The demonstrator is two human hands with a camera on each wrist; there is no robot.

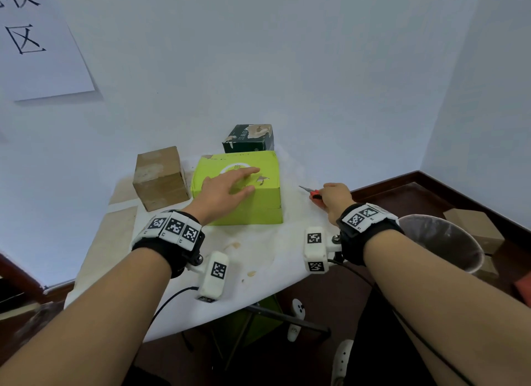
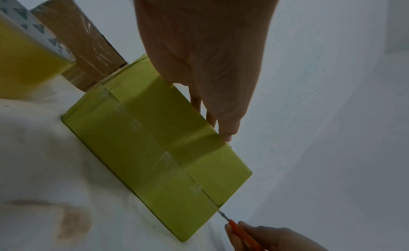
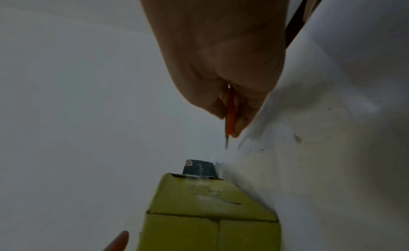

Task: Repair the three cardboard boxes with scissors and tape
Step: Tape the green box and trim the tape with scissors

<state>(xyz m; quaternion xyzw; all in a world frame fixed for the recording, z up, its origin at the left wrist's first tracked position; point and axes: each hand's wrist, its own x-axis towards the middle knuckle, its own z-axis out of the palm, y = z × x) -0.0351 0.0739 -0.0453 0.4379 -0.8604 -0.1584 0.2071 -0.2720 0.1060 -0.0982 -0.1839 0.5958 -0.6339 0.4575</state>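
A lime-green box point(image 1: 258, 204) lies in the middle of the white-covered table point(image 1: 258, 256), with torn patches on its top. My left hand point(image 1: 227, 189) lies on that top with fingers stretched out flat point(image 2: 221, 100). A brown cardboard box point(image 1: 159, 178) stands to its left, and a dark green box point(image 1: 248, 140) with torn print sits behind it. My right hand point(image 1: 334, 197) is to the right of the green box and grips orange-handled scissors point(image 1: 311, 191), blades pointing left point(image 3: 230, 111). A roll of tape point(image 2: 26, 50) shows at the left of the left wrist view.
A grey bin point(image 1: 442, 242) stands on the floor right of the table. More cardboard boxes point(image 1: 474, 227) lie beyond it by the wall. A paper sign point(image 1: 37, 41) hangs on the wall at upper left. Folding table legs point(image 1: 258, 322) show below the near edge.
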